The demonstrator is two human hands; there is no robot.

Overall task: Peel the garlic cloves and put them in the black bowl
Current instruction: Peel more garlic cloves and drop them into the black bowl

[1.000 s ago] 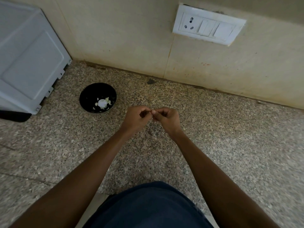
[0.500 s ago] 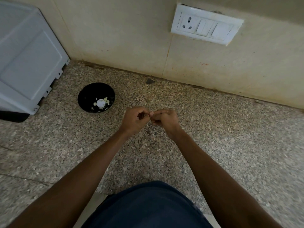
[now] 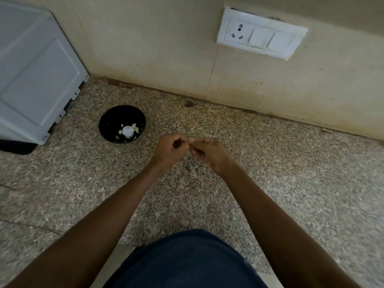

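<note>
far to my left a white appliance (image 3: pixel 35 80) stands against the wall, with a dark flat thing (image 3: pixel 16 146) poking out from under its near corner. just right of it the black bowl (image 3: pixel 122 124) sits on the speckled stone counter (image 3: pixel 280 173), well apart from my hands. inside the bowl lie a pale white lump (image 3: pixel 128 130) and some thin light scraps around it; whether the lump is peeled garlic or skin i cannot tell from here.

to the right of the bowl and nearer to me, both my hands meet above the counter. my left hand (image 3: pixel 169 149) has its fingers curled in, thumb and fingertip drawn together at the spot where the hands touch. my right hand (image 3: pixel 209 153) is curled the same way, a little blurred, its fingertips pressed up against those of the left. a tiny pale speck shows right between the fingertips, the garlic clove (image 3: pixel 190 140), pinched from both sides; it is too small to tell whether the skin is on or off.

behind my hands a small dark spot (image 3: pixel 189 103) marks the counter near the foot of the tiled wall (image 3: pixel 155 48). further right, up on the wall, is a white switch plate (image 3: pixel 261 36) with a socket and switches. at the bottom edge my dark blue clothing (image 3: pixel 187 262) fills the middle.
</note>
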